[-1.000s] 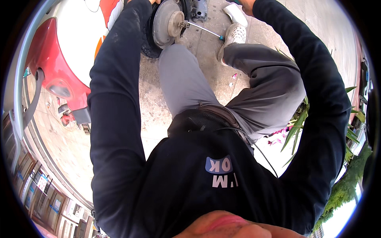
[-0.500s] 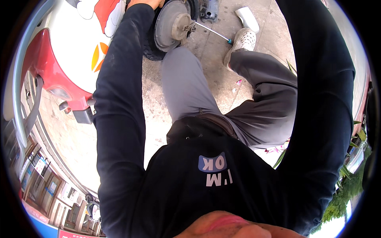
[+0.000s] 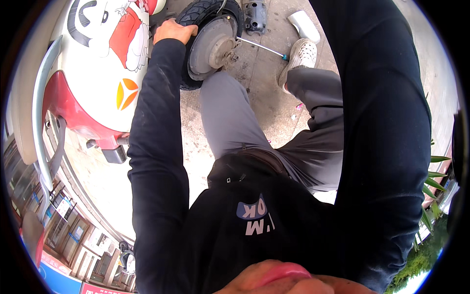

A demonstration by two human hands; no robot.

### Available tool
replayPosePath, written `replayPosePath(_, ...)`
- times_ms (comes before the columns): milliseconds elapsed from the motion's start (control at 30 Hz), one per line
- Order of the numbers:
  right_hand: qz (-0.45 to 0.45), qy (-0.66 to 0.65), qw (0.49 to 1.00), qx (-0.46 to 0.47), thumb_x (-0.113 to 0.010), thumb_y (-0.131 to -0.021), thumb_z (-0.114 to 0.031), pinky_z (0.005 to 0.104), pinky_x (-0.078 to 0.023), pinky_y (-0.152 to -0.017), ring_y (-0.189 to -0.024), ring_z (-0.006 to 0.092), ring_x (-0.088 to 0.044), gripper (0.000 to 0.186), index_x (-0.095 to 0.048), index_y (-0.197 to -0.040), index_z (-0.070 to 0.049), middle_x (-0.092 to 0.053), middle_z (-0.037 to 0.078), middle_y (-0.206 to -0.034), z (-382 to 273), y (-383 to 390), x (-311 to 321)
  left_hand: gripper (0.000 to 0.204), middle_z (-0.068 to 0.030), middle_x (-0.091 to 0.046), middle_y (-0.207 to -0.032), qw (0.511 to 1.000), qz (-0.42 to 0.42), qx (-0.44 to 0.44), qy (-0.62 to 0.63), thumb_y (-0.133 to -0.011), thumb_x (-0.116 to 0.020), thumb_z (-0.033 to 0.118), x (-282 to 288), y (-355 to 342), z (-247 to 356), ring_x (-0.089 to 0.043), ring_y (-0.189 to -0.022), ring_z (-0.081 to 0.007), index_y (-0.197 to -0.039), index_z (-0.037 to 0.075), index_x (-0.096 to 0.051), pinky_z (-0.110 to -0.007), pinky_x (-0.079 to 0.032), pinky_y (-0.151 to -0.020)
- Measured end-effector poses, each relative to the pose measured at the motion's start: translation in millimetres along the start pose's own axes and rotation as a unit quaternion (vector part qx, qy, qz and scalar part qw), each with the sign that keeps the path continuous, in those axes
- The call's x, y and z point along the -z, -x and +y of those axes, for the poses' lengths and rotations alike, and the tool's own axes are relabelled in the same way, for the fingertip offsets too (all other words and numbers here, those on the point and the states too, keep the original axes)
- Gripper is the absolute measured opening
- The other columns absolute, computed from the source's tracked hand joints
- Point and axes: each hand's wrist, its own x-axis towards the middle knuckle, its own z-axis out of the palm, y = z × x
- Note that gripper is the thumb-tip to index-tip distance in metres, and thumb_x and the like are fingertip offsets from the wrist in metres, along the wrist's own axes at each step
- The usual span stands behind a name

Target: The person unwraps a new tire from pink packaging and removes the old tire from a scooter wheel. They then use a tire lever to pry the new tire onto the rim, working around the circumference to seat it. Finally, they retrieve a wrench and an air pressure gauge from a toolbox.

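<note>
At the top of the view, my left hand (image 3: 175, 32) is closed over the left side of a black tyre (image 3: 192, 84). The tyre surrounds a grey hub-motor wheel (image 3: 201, 55) with a dirty, protruding axle end. My right hand is out of view; only my right sleeve (image 3: 387, 98) shows, running up past the top edge. A thin metal rod with a teal end (image 3: 264, 48) lies between the wheel and my shoe. Some thin, pale, curved piece shows at the tyre's upper rim, too small to name.
A red and white scooter body (image 3: 105, 59) with cartoon pictures stands at left. Beyond the wheel lie a dark grey plastic cover (image 3: 255, 18) and a white curved piece (image 3: 303, 26). My white clog (image 3: 302, 55) is beside the rod. Green plants (image 3: 433, 181) edge the right side.
The view has shifted so the wheel, scooter and my left hand appear lower, and more of them shows. My left hand stays at the tyre. My right hand is out of view in both frames.
</note>
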Motion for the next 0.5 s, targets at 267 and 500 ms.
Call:
replayPosePath(267,-0.202,-0.066,0.968,-0.131,-0.070,-0.083,-0.022,0.0500,-0.051,-0.084,-0.093,0.0309,-0.071,0.013,-0.073,-0.095,-0.018,-0.072,0.012,-0.095,15.3,218.4,27.5,0.059,-0.0238,-0.072,-0.110,0.999,-0.029,0.001,0.019,-0.062,-0.073,0.042,11.3,-17.2,11.4,-0.069,-0.104,-0.0380,-0.104,0.000,-0.075,-0.042,-0.053,-0.094)
replayPosePath(500,-0.402,-0.239,0.832,-0.299,-0.071,-0.081,-0.026,0.0410,-0.058,-0.075,-0.087,0.0320,-0.073,0.029,-0.072,-0.096,-0.001,-0.073,0.022,-0.093,-32.6,319.7,22.0,0.070,-0.0217,-0.070,-0.118,1.000,-0.022,-0.013,0.014,-0.063,-0.077,0.043,5.3,-11.9,0.1,-0.067,-0.110,-0.0370,-0.119,0.002,-0.067,-0.041,-0.051,-0.098)
